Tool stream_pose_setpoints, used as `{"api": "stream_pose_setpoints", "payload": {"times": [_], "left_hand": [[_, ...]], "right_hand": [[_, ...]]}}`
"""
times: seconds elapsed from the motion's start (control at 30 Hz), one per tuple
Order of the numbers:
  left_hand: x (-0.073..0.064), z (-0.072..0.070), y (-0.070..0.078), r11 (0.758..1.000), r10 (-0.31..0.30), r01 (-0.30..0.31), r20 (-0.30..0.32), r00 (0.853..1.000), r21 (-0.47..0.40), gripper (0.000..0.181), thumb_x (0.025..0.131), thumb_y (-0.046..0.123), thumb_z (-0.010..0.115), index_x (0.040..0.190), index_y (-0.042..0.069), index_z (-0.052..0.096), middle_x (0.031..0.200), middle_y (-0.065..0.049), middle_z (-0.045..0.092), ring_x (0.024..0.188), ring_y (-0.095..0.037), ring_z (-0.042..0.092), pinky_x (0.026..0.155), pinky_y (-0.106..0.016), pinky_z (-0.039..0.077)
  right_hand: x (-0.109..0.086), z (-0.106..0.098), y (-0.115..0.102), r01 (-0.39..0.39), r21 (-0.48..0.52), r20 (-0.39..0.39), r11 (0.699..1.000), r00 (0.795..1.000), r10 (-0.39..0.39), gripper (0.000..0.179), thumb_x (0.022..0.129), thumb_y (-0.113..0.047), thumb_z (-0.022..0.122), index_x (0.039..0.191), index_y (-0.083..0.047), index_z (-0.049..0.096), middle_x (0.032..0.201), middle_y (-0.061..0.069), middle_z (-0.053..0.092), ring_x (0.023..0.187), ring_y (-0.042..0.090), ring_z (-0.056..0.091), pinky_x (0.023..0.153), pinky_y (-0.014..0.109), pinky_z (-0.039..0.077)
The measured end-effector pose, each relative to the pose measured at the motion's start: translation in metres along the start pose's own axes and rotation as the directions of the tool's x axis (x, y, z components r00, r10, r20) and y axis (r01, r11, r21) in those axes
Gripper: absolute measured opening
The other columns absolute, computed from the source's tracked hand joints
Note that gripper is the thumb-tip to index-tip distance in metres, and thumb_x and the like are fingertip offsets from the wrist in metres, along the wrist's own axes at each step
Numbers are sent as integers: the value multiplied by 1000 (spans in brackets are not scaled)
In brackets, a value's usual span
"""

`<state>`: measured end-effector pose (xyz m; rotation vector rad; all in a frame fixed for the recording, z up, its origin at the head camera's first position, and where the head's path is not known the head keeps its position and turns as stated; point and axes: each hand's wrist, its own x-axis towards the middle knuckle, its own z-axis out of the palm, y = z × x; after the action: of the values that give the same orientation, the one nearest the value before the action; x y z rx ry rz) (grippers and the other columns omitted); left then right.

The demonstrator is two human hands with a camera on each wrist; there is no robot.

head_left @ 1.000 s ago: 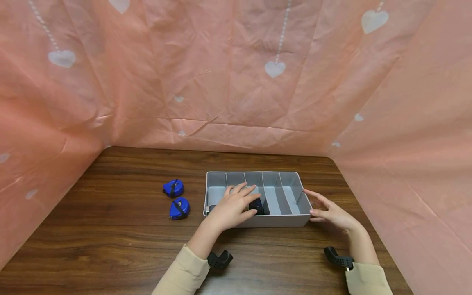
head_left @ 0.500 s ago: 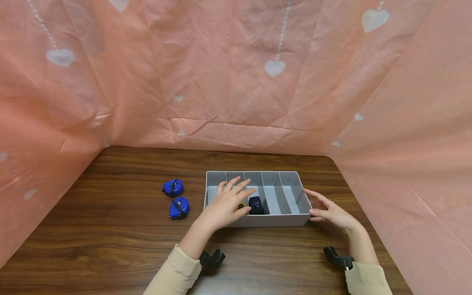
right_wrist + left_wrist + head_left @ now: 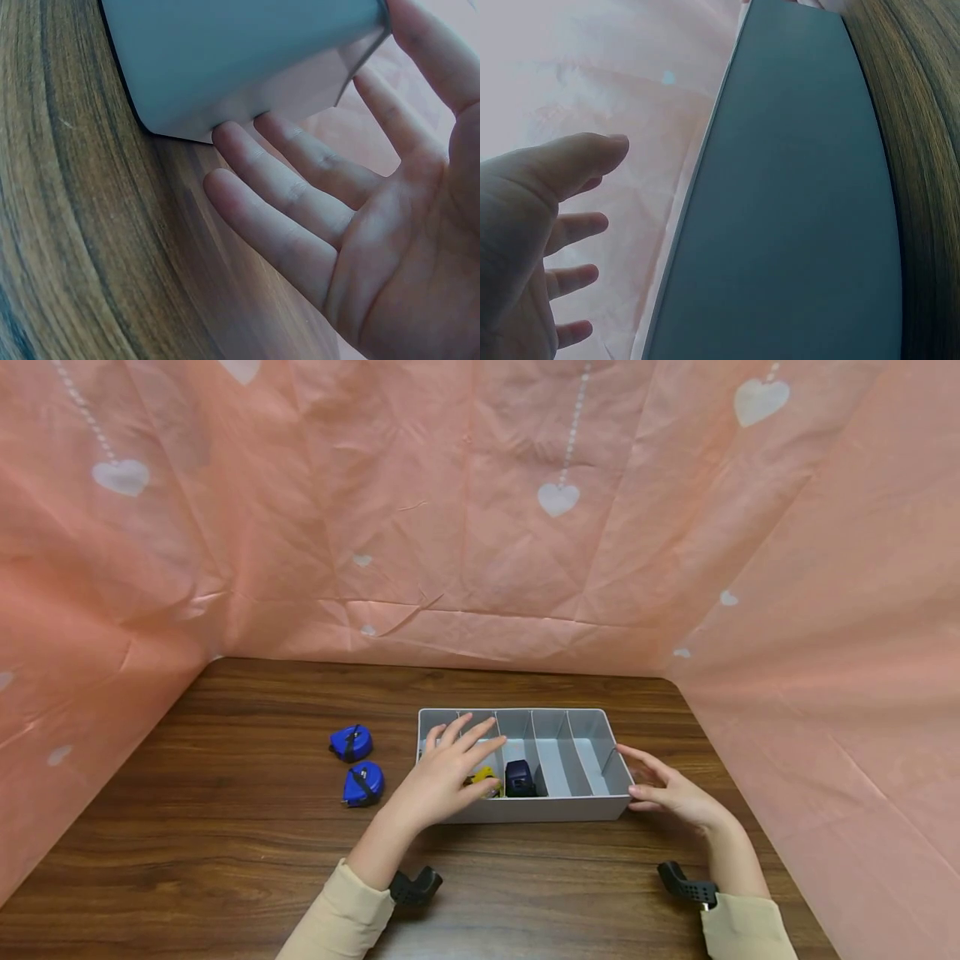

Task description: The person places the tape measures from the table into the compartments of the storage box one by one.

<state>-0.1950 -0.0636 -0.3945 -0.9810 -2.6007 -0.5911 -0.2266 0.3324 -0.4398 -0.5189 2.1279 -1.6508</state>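
Observation:
A grey divided tray (image 3: 555, 810) with several compartments stands on the table. My left hand (image 3: 438, 777) hovers over its left part, fingers spread, holding nothing; the left wrist view has the hand (image 3: 525, 240) apart from the tray's long side (image 3: 780, 195). In the third compartment from the left sits a dark blue tape measure (image 3: 519, 778). A yellow tape measure (image 3: 484, 774) lies in the second, partly hidden by my left hand, which also covers much of the first. My right hand (image 3: 686, 797) touches the tray's right end, its fingers fairly straight against the end wall (image 3: 292, 90).
Two blue tape measures with black straps, a farther one (image 3: 351, 742) and a nearer one (image 3: 364, 783), lie left of the tray on the wooden table (image 3: 225, 827). A pink curtain (image 3: 420, 527) with white hearts surrounds the table's back and sides.
My left hand has drawn leftward from over the dark blue tape measure, uncovering it and then the yellow one. The right hand stays at the tray's right end.

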Motion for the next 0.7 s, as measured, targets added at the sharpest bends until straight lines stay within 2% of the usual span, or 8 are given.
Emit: {"api": "stream_pose_setpoints", "payload": {"times": [0.3,0.47,0.7], "left_hand": [[-8,-5,-7,1000,-25,25,-4,1000,6,61,87,36,70,142,23,48,154,-1,29,141,-32,20,104,-65,17],[-14,-8,-12,999,-37,37,-16,999,16,63,86,38,71,142,23,48,154,0,29,141,-32,19,105,-64,15],[-22,-11,-19,999,-40,40,-29,999,-20,65,85,37,73,143,22,47,154,-1,28,142,-32,16,106,-60,14]], "right_hand": [[0,2,-2,-7,0,-4,1000,1000,7,65,96,-2,53,151,-4,20,148,37,16,125,45,39,87,46,49],[0,2,-2,-9,2,-5,1000,1000,9,65,96,-1,53,151,-4,20,148,36,15,125,44,39,87,46,49],[0,2,-2,-6,-2,-6,1000,1000,6,65,96,-1,53,151,-3,20,148,36,16,125,45,38,87,47,49]]}}
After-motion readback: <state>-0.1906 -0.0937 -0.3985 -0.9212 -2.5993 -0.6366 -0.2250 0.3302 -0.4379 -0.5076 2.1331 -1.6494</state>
